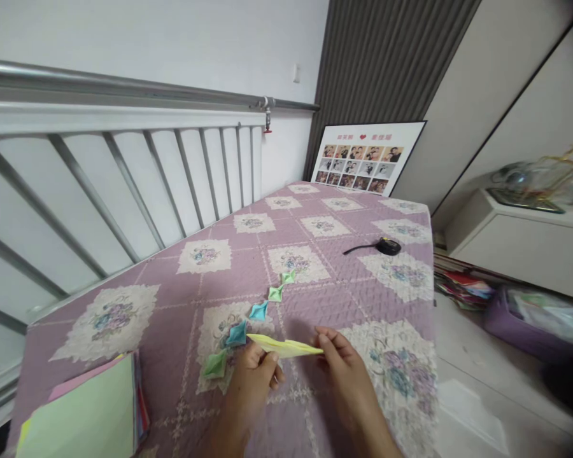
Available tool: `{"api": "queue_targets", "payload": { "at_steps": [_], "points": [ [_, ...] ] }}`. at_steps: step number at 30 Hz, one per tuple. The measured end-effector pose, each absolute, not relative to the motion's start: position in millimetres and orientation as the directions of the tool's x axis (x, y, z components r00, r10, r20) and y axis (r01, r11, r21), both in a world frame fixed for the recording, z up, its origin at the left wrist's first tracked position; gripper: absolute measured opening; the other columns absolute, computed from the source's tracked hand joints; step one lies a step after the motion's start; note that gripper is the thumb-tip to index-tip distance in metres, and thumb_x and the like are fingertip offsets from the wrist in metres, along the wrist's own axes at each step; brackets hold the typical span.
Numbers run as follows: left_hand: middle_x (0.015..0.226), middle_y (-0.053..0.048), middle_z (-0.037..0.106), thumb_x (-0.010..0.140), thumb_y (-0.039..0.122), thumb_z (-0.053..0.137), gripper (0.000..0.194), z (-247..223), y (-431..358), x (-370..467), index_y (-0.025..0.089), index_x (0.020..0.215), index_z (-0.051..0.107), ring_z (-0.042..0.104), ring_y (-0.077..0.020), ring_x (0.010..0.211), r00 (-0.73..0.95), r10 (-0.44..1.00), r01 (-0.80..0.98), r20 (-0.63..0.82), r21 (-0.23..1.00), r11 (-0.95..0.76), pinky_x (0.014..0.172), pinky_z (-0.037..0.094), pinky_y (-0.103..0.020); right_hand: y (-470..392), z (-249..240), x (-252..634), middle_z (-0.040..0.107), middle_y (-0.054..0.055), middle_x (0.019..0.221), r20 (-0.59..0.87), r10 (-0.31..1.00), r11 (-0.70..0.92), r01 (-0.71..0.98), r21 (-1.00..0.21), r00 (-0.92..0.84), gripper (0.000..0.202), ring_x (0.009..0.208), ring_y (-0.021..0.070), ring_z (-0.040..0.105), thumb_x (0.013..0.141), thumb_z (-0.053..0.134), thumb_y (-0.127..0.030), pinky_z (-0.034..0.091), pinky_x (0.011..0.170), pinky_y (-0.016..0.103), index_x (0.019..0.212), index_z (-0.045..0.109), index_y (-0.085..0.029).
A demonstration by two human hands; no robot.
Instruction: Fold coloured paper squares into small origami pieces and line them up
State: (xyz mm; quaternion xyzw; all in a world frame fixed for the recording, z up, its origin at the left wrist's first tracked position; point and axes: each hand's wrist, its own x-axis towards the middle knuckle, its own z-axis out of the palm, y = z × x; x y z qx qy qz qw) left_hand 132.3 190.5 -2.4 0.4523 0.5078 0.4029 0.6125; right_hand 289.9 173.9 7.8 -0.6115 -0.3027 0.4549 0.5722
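Note:
A folded yellow paper point(286, 347) is held level between my two hands above the purple flowered tablecloth point(239, 264). My left hand point(255, 375) pinches its left part from below, thumb in front. At the paper's right tip, the thumb and fingers of my right hand point(339, 356) are closed on it. Small folded paper pieces lie in a diagonal row: a green one point(214, 365) nearest my left hand, a blue one point(237, 334) beside the paper's left end, a lighter blue one point(258, 311), then two green ones point(275, 293) point(288, 277) farther off.
A stack of coloured paper sheets point(86, 407) lies at the front left. A black tape measure point(388, 246) rests toward the right. Behind the table are a white radiator point(172, 178) and a photo board point(367, 159). A purple bin point(510, 318) stands on the floor at right.

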Motion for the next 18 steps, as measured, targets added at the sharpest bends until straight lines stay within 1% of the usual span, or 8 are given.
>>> {"api": "queue_targets", "payload": {
  "at_steps": [2,4,6,9,13,18],
  "points": [
    [0.058,0.001,0.061,0.071,0.040,0.061,0.031,-6.5,190.4,134.1,0.014,0.087,0.063,0.054,-0.0119,0.050,0.164,0.949,-0.042,-0.269,0.959,0.279,0.051,0.040,-0.022,173.3,11.0,298.1,0.064,0.003,0.085,-0.254,0.883,-0.155,-0.264,-0.952,0.395,0.047,0.075,0.0167,0.057,0.071,0.063,-0.060,0.042,0.064,0.025,0.096,0.063,-0.021],
    [0.064,0.000,0.064,0.070,0.038,0.061,0.028,-12.9,190.9,135.1,0.015,0.085,0.062,0.058,-0.0139,0.058,0.165,0.948,-0.057,-0.271,0.957,0.284,0.056,0.043,-0.024,172.2,13.6,301.5,0.063,0.002,0.083,-0.246,0.907,-0.148,-0.290,-0.946,0.342,0.045,0.074,0.0157,0.056,0.070,0.065,-0.060,0.041,0.064,0.024,0.092,0.064,-0.020],
    [0.068,-0.001,0.065,0.071,0.036,0.060,0.025,-19.7,191.7,135.4,0.016,0.085,0.061,0.060,-0.0154,0.064,0.175,0.947,-0.077,-0.269,0.955,0.286,0.060,0.045,-0.025,171.1,15.9,301.4,0.061,0.000,0.078,-0.210,0.940,-0.148,-0.231,-0.962,0.271,0.041,0.072,0.0144,0.054,0.069,0.069,-0.056,0.041,0.065,0.024,0.088,0.065,-0.020],
    [0.068,-0.001,0.065,0.070,0.035,0.062,0.024,-26.1,192.8,135.6,0.017,0.085,0.060,0.060,-0.0164,0.065,0.177,0.946,-0.106,-0.270,0.951,0.292,0.063,0.046,-0.027,169.8,19.2,298.1,0.061,0.000,0.075,-0.177,0.972,-0.155,-0.146,-0.977,0.153,0.038,0.071,0.0143,0.053,0.065,0.074,-0.050,0.041,0.068,0.025,0.085,0.067,-0.020],
    [0.067,0.000,0.064,0.068,0.036,0.064,0.023,-24.9,193.1,136.2,0.018,0.082,0.059,0.060,-0.0163,0.066,0.188,0.952,-0.152,-0.241,0.951,0.271,0.062,0.046,-0.027,168.8,22.6,293.5,0.061,-0.001,0.073,-0.179,0.983,-0.174,-0.116,-0.978,0.035,0.037,0.069,0.0138,0.053,0.063,0.075,-0.050,0.040,0.067,0.026,0.082,0.065,-0.019],
    [0.070,0.001,0.064,0.069,0.040,0.065,0.025,-20.8,192.3,136.0,0.019,0.081,0.058,0.059,-0.0155,0.067,0.214,0.955,-0.205,-0.204,0.947,0.248,0.064,0.046,-0.026,168.7,24.5,291.3,0.058,-0.002,0.070,-0.172,0.985,-0.172,-0.124,-0.977,-0.012,0.035,0.067,0.0120,0.050,0.064,0.074,-0.048,0.038,0.065,0.025,0.079,0.063,-0.019]
  ]
}}
